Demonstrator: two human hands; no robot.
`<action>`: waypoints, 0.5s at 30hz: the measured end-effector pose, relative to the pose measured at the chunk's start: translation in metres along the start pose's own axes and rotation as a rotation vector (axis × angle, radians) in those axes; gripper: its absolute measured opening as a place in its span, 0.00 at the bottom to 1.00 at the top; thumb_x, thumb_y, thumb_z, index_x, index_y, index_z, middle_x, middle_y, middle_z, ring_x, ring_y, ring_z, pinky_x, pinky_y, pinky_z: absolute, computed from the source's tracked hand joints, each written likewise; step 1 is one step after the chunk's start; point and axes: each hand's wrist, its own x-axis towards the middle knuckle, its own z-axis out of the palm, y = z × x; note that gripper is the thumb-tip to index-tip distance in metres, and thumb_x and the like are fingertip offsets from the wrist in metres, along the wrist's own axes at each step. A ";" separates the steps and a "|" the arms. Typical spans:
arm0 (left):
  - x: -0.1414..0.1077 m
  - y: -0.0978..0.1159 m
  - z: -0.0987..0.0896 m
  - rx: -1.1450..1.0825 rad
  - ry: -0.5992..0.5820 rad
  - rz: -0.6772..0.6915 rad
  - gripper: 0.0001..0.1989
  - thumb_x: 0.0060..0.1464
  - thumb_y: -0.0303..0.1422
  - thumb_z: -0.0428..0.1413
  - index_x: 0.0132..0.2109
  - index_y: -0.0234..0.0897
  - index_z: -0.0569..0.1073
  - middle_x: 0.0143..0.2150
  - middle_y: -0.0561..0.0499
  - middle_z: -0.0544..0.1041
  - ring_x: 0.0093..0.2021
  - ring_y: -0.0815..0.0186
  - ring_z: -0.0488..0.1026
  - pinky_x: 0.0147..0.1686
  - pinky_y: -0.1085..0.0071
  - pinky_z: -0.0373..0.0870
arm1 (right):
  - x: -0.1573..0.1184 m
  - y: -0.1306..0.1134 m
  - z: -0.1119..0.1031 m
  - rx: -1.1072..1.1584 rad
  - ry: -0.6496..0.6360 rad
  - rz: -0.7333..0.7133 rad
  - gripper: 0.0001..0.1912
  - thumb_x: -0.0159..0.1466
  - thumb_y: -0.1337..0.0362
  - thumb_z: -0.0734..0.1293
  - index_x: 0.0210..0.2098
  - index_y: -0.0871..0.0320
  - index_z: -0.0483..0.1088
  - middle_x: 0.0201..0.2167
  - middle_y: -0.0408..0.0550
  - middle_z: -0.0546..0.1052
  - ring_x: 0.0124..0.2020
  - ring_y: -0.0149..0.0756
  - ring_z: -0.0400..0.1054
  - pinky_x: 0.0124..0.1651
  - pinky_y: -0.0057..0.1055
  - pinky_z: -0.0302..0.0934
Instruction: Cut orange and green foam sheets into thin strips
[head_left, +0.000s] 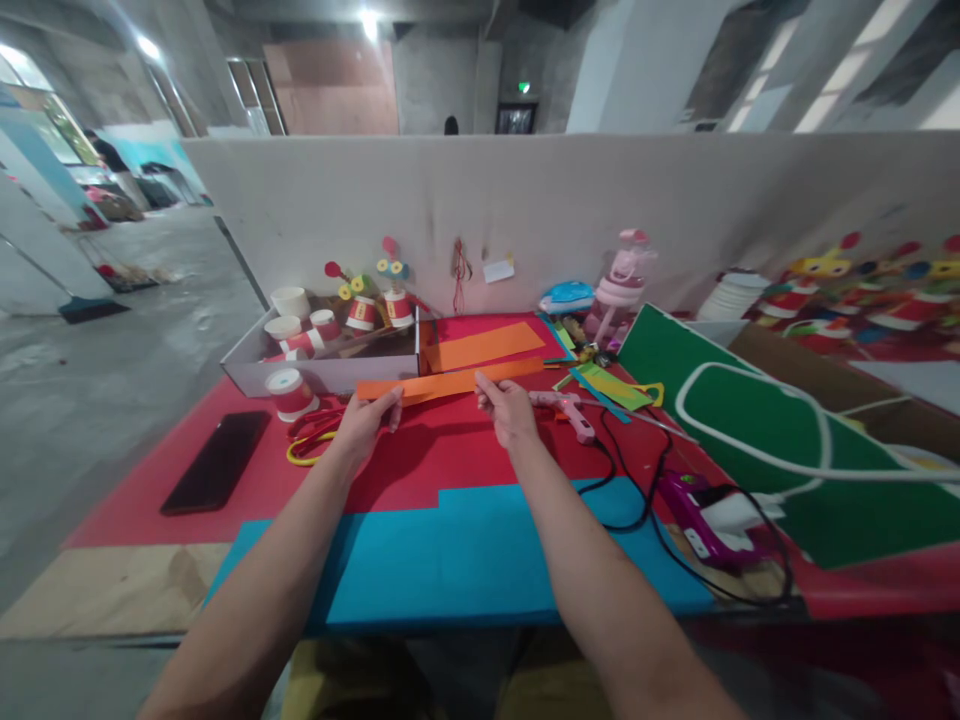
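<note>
An orange paper strip (442, 386) is held level above the red table surface (427, 455). My left hand (369, 418) pinches its left end between thumb and fingers. Right of the strip's middle, my right hand (504, 405) grips the lower edge, and the strip runs on past it to the right. Behind it lies a wider orange sheet (487, 346). A pink glue gun (574, 415) rests just right of my right hand. Scissors with yellow handles (306, 452) lie beside my left hand. Blue sheets (450, 555) lie under my forearms.
A white box (322, 376) holds paper cups and cup figures at the back left, with a cup (291, 394) before it. A black phone (216, 463) lies left. Right are a purple power strip (709, 520), black cables and a green board (750, 430) with white cable.
</note>
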 end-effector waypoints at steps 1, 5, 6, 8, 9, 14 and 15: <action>0.001 0.000 -0.002 -0.002 0.009 0.000 0.16 0.46 0.40 0.65 0.24 0.34 0.68 0.15 0.56 0.67 0.15 0.74 0.62 0.16 0.75 0.57 | 0.002 -0.003 -0.003 0.009 0.020 -0.007 0.24 0.39 0.51 0.81 0.20 0.60 0.68 0.16 0.38 0.72 0.16 0.21 0.60 0.20 0.21 0.56; 0.004 0.004 -0.010 -0.009 0.032 -0.003 0.15 0.46 0.39 0.64 0.24 0.34 0.69 0.15 0.56 0.67 0.15 0.74 0.62 0.16 0.76 0.58 | 0.010 -0.012 -0.013 0.039 0.089 -0.043 0.23 0.40 0.55 0.82 0.20 0.59 0.66 0.15 0.36 0.71 0.16 0.20 0.60 0.19 0.18 0.57; 0.004 0.005 -0.012 -0.009 0.035 -0.006 0.15 0.46 0.39 0.64 0.24 0.34 0.69 0.15 0.55 0.67 0.15 0.74 0.62 0.16 0.76 0.58 | 0.012 -0.014 -0.016 0.046 0.106 -0.044 0.23 0.41 0.55 0.82 0.20 0.59 0.66 0.15 0.36 0.71 0.16 0.20 0.60 0.19 0.18 0.57; 0.005 0.006 -0.015 -0.009 0.041 -0.017 0.15 0.46 0.38 0.64 0.23 0.34 0.69 0.15 0.55 0.67 0.15 0.74 0.62 0.16 0.76 0.58 | 0.017 -0.018 -0.022 0.063 0.132 -0.042 0.23 0.42 0.56 0.81 0.21 0.59 0.66 0.16 0.36 0.71 0.15 0.20 0.60 0.18 0.17 0.58; 0.006 0.007 -0.016 -0.013 0.044 -0.023 0.14 0.45 0.38 0.64 0.24 0.34 0.69 0.15 0.55 0.68 0.15 0.74 0.62 0.16 0.76 0.58 | 0.018 -0.020 -0.024 0.071 0.140 -0.043 0.22 0.42 0.56 0.81 0.21 0.58 0.66 0.16 0.36 0.71 0.15 0.20 0.59 0.18 0.17 0.58; 0.008 0.011 -0.020 -0.070 0.066 -0.082 0.14 0.44 0.38 0.64 0.25 0.33 0.71 0.16 0.55 0.69 0.15 0.73 0.64 0.16 0.76 0.58 | 0.021 -0.027 -0.036 0.032 0.123 -0.069 0.20 0.44 0.57 0.79 0.22 0.58 0.66 0.17 0.36 0.71 0.16 0.20 0.59 0.19 0.17 0.56; 0.009 0.012 -0.022 -0.088 0.081 -0.099 0.14 0.44 0.38 0.64 0.25 0.33 0.71 0.16 0.54 0.69 0.16 0.73 0.64 0.16 0.76 0.59 | 0.020 -0.029 -0.038 -0.014 0.113 -0.058 0.18 0.45 0.57 0.78 0.23 0.59 0.67 0.17 0.37 0.72 0.16 0.21 0.59 0.19 0.18 0.56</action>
